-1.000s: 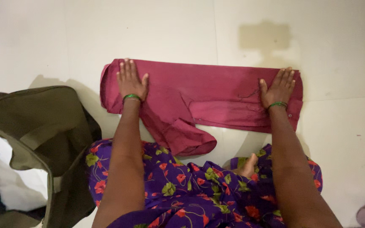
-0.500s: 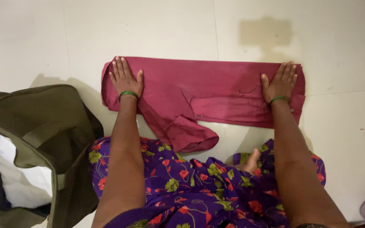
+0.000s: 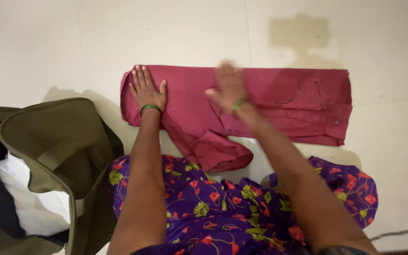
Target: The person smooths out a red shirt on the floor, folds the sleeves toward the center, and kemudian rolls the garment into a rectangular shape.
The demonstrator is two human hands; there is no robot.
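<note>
A maroon shirt [image 3: 279, 101] lies folded into a long strip on the pale tiled floor, one sleeve [image 3: 216, 151] trailing toward me. My left hand [image 3: 146, 89] rests flat on the shirt's left end, fingers spread, a green bangle at the wrist. Blurred by motion, my right hand [image 3: 227, 87] is open over the middle of the shirt, also wearing a green bangle. It holds nothing. The shirt's right end lies uncovered, with a button near its edge.
An open olive-green bag [image 3: 53, 156] sits at my left, with white and dark cloth inside. My purple flowered garment [image 3: 242, 208] covers my lap just below the shirt. The tiled floor [image 3: 166, 33] extends beyond the shirt.
My right hand has left the shirt's right end and swept left to its middle. My left hand stays pressed on the left end.
</note>
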